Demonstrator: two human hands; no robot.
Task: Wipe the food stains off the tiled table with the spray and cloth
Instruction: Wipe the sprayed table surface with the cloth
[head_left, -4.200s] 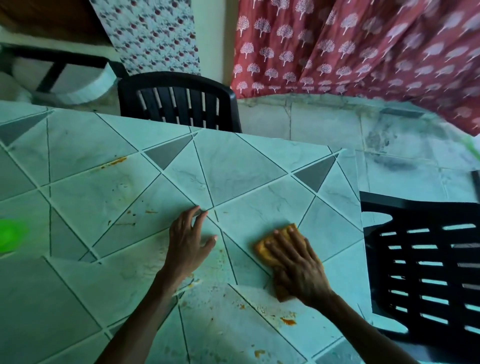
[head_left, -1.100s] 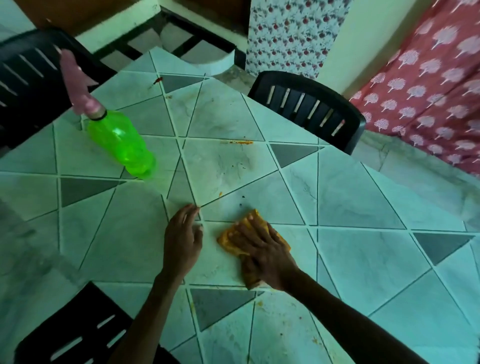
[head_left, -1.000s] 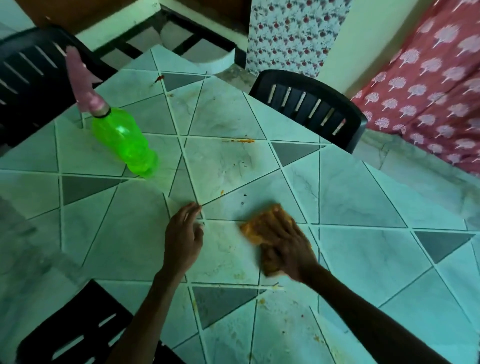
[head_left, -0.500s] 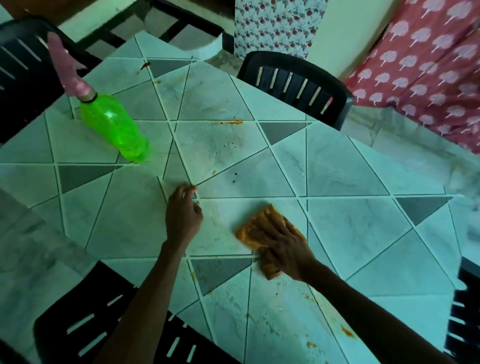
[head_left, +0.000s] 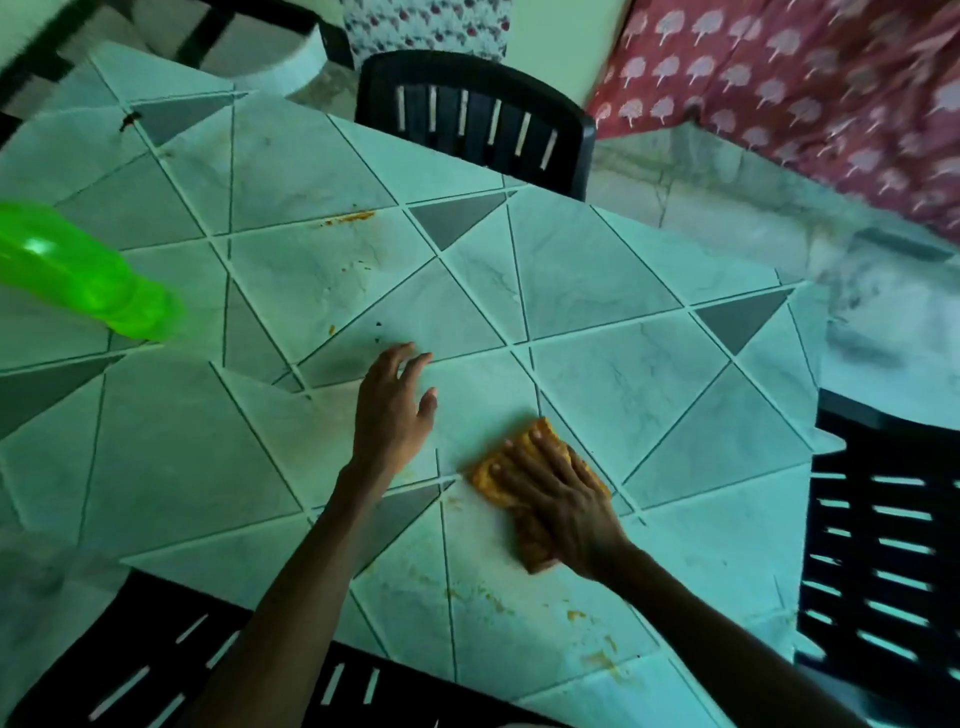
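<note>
My right hand (head_left: 563, 501) presses flat on an orange cloth (head_left: 491, 475) near the front middle of the tiled table (head_left: 597, 275). Beside it, my left hand (head_left: 392, 410) rests palm down on the tiles with fingers spread, holding nothing. A green spray bottle (head_left: 88, 275) stands at the left edge of the view; its top is cut off. Orange food stains lie far behind the hands (head_left: 350, 218) and near the table's front edge (head_left: 597, 657). A few small specks (head_left: 378, 332) sit just beyond my left fingertips.
Black plastic chairs stand at the far side (head_left: 478, 114), at the right (head_left: 883, 545) and at the near left (head_left: 156, 660). A red patterned curtain (head_left: 810, 98) hangs at the back right over a pale tiled floor (head_left: 727, 192).
My right hand has swept the cloth back and forth across the tiles and now sits slightly nearer the front edge. The left hand stays planted. The view has shifted right, cutting off the bottle's top.
</note>
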